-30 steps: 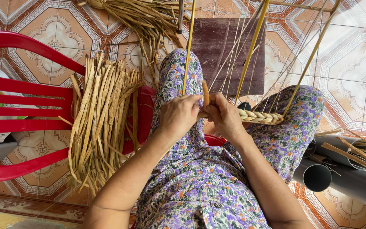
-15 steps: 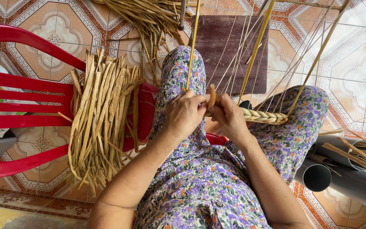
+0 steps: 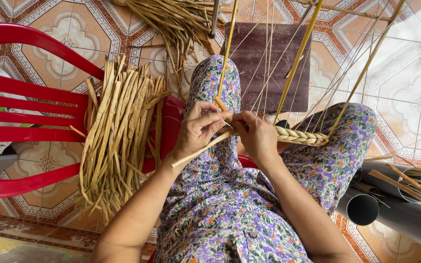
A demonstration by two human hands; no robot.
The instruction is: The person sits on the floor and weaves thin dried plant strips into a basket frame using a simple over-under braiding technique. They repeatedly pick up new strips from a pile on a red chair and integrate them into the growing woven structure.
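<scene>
My left hand (image 3: 198,129) and my right hand (image 3: 257,136) meet over my lap, both pinching dried straw strands at the working end of a plaited braid (image 3: 300,137). The finished braid runs to the right across my right knee. A loose strand (image 3: 200,151) slants down-left from under my left fingers. Several long yellow stakes (image 3: 296,63) rise from the weave toward the top of the view. I sit in floral purple clothes (image 3: 230,204).
A thick bundle of dried straw (image 3: 118,136) lies across a red plastic chair (image 3: 25,122) at my left. More straw (image 3: 181,24) lies on the patterned tile floor ahead, beside a dark wooden board (image 3: 274,63). Grey pipes (image 3: 381,204) lie at lower right.
My hands shifted slightly and folded the strands; a loose strand now sticks out down-left under my left hand. The view has tilted a little.
</scene>
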